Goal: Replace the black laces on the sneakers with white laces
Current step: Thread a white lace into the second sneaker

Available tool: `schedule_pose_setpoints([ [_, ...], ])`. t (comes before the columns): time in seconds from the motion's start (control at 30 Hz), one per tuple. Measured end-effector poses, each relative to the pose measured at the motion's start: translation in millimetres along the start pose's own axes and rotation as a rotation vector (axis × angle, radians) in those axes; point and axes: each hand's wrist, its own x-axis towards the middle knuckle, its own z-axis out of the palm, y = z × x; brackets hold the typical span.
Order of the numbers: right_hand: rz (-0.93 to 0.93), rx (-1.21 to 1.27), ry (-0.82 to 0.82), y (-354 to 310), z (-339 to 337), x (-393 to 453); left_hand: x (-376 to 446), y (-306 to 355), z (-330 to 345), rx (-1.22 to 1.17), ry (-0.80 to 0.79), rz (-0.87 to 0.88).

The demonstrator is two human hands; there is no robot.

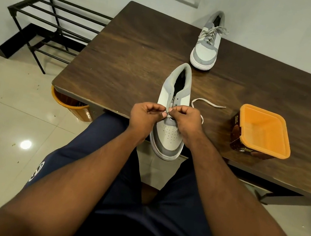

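On the dark wooden bench, a second sneaker, already laced in white, sits near the wall, an open orange tub stands to the right, and a black rack and an orange bin lie off the left end. The near sneaker lies with its toe over the bench's front edge, and both hands cover its lower eyelets. The left hand and right hand have their fingers curled tight, pinching the white lace at the eyelets, its free end trailing right across the bench.
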Motion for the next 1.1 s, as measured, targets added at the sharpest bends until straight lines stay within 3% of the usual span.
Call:
schedule_pose_setpoints([
  [0.23, -0.008, 0.009, -0.092, 3, -6, -6, 0, -6, 1, 0.005, -0.004, 0.064],
  [0.47, -0.055, -0.025, -0.139, 5, -10, -9, 2, -8, -5, -0.214, 0.052, -0.048],
  [0.63, -0.092, -0.062, -0.125, 7, -12, -9, 15, 5, -18, -0.527, 0.383, -0.135],
  [0.73, -0.159, -0.144, -0.098, 6, -12, -9, 30, 8, -43, -0.365, 0.702, -0.124],
  [0.8, -0.214, -0.215, -0.094, 7, -13, -9, 28, 9, -52, -0.187, 0.781, -0.049],
  [0.87, -0.25, -0.306, -0.111, 5, -15, -8, 13, 11, -46, 0.019, 0.698, 0.157],
  [0.97, -0.321, -0.575, -0.131, 3, -21, -3, -4, 6, -22, 0.278, 0.353, 0.473],
  [1.03, -0.357, -0.712, -0.193, 1, -27, -1, -5, 1, -7, 0.334, 0.162, 0.434],
  [1.1, -0.38, -0.844, -0.248, -4, -31, -2, -6, -2, 3, 0.301, 0.048, 0.251],
])
